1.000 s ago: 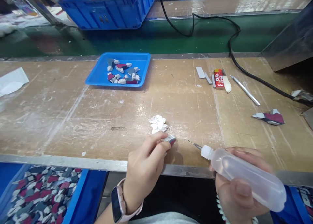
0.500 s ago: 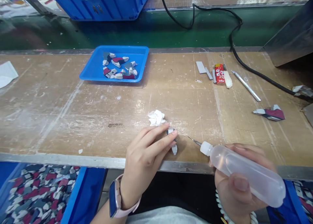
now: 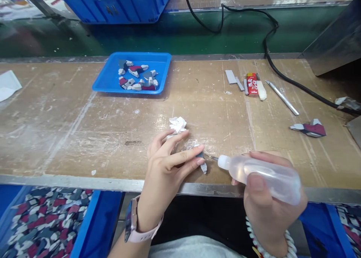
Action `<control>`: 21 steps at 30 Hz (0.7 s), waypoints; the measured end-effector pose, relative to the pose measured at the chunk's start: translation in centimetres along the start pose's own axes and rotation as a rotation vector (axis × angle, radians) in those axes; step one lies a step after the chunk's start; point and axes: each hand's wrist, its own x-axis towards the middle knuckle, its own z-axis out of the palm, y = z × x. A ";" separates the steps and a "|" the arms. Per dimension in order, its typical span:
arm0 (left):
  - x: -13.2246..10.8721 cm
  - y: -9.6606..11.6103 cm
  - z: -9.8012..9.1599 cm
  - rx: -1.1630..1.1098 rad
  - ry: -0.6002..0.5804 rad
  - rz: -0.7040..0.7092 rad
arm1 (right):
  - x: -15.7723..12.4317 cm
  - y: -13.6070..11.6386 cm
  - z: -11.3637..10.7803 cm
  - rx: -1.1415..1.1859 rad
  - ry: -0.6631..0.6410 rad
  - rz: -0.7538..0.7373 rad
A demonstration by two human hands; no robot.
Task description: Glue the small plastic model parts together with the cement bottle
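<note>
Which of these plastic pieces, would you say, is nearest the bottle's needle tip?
The piece in the left hand; others lie in the blue tray or on the bench.

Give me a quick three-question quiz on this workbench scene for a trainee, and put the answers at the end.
1. Which hand grips the needle-tipped squeeze bottle?
2. True or false: the blue tray holds loose grey, red and white pieces.
3. Which is closest to the fingertips of the left hand? A, crumpled white tissue; B, metal craft knife; C, blue tray.

Key: 1, right hand; 2, true; 3, A.
</note>
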 end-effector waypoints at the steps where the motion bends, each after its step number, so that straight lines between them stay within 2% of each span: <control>1: 0.0 0.0 0.0 -0.001 -0.001 0.002 | 0.0 0.0 0.2 0.028 0.001 0.014; 13: 0.1 -0.1 0.0 -0.025 -0.016 -0.036 | -0.3 0.1 1.0 0.116 -0.079 0.119; 21: 0.1 0.2 -0.1 0.024 -0.022 -0.074 | -0.1 -0.1 1.0 0.110 -0.087 0.134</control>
